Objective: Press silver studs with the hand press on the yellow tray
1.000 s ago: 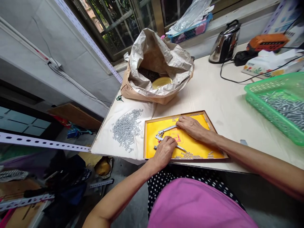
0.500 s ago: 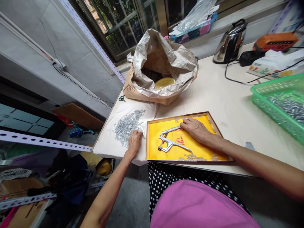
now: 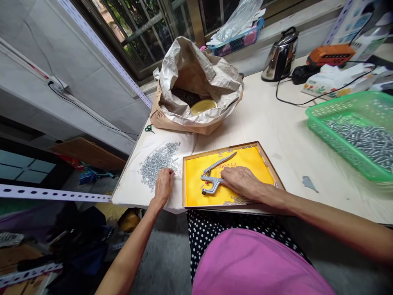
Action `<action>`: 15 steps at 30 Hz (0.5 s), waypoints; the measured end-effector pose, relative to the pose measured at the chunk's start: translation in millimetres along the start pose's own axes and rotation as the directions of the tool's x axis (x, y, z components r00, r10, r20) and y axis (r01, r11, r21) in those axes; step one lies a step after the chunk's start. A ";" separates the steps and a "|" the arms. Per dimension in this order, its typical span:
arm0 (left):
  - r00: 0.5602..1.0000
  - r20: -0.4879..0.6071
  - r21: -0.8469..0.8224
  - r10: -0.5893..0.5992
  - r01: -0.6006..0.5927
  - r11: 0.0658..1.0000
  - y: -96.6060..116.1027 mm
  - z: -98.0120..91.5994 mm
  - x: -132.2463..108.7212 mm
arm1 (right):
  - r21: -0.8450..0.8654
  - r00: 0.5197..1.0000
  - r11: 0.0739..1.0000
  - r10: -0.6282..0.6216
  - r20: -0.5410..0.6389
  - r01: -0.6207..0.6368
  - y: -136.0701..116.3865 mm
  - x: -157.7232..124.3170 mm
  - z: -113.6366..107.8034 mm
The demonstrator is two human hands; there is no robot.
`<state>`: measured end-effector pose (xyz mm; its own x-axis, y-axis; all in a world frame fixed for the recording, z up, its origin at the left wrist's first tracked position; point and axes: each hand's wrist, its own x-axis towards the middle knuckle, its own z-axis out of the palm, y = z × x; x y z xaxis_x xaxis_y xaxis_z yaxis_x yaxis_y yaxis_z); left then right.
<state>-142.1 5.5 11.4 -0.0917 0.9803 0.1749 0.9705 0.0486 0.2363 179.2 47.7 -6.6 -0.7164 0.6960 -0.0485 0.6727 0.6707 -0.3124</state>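
Observation:
A pair of grey metal snap pliers lies in a shallow tray lined with yellow, its handles spread apart. My right hand curls over the lower handle and covers most of it. Several small metal pins lie along the tray's edges. To the left, a heap of small silvery metal pins rests on white cloth. My left hand is at the heap's right edge, thumb and fingertips pressed together; whatever is between them is too small to make out.
Behind the tray stands a large open paper sack with a yellow bowl and dark bits inside. A green basket of metal pieces is at right. A kettle, black cable and orange device stand farther back. Small scissors lie at left.
My right hand has moved from the pliers' upper handle down to the lower one. My left hand stays beside the heap. The whole view has shifted a little.

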 end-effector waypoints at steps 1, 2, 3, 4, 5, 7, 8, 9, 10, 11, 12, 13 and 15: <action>0.999 -0.022 -0.063 -0.030 0.029 0.998 4.7 -4.2 -2.6 | -0.004 0.999 1.000 0.026 -0.024 -0.026 5.0 -3.3 -2.6; 0.998 -0.016 -0.143 -0.058 0.055 0.988 11.2 -7.4 -5.7 | -0.007 0.997 0.999 0.054 -0.054 -0.054 10.1 -6.9 -5.2; 0.997 0.016 -0.233 -0.081 0.082 0.969 19.3 -9.0 -9.2 | -0.008 0.993 0.997 0.079 -0.084 -0.080 14.8 -10.6 -7.6; 0.993 0.067 -0.321 -0.094 0.110 0.941 29.0 -8.6 -12.9 | -0.005 0.989 0.995 0.095 -0.116 -0.096 18.8 -13.9 -9.6; 0.987 0.127 -0.399 -0.096 0.140 0.906 39.7 -6.2 -16.7 | 0.003 0.983 0.995 0.100 -0.151 -0.101 22.0 -16.7 -11.2; 0.969 0.224 -0.495 -0.104 0.205 0.844 62.1 3.4 -23.6 | 0.033 0.971 0.996 0.091 -0.221 -0.086 25.8 -20.6 -13.1; 0.957 0.266 -0.536 -0.111 0.243 0.809 72.5 9.2 -26.2 | 0.050 0.964 0.996 0.083 -0.251 -0.073 26.6 -21.6 -13.7; 0.942 0.315 -0.588 -0.112 0.286 0.756 81.5 14.5 -27.9 | 0.067 0.958 0.996 0.076 -0.278 -0.059 26.8 -22.3 -14.4; 0.926 0.362 -0.650 -0.104 0.331 0.684 88.6 18.6 -28.7 | 0.078 0.952 0.996 0.068 -0.300 -0.047 26.6 -22.8 -15.1; 0.915 0.390 -0.709 -0.100 0.367 0.602 93.5 20.9 -28.5 | 0.082 0.948 0.996 0.061 -0.313 -0.037 26.2 -23.1 -15.6; 0.914 0.390 -0.757 -0.110 0.386 0.527 96.2 21.3 -27.4 | 0.077 0.947 0.997 0.055 -0.317 -0.032 25.6 -23.2 -15.9; 0.921 0.363 -0.792 -0.142 0.385 0.475 97.1 20.0 -25.7 | 0.064 0.949 0.997 0.050 -0.311 -0.031 24.9 -23.1 -15.5; 0.934 0.260 -0.820 -0.243 0.347 0.455 95.4 14.2 -21.4 | 0.020 0.961 0.999 0.034 -0.274 -0.029 23.5 -21.6 -11.6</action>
<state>-44.3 -8.2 16.7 -0.2637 0.9540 -0.1429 0.2265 0.2052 0.9521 212.6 51.4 -1.8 -0.6152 0.7618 0.2030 0.6897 0.6448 -0.3294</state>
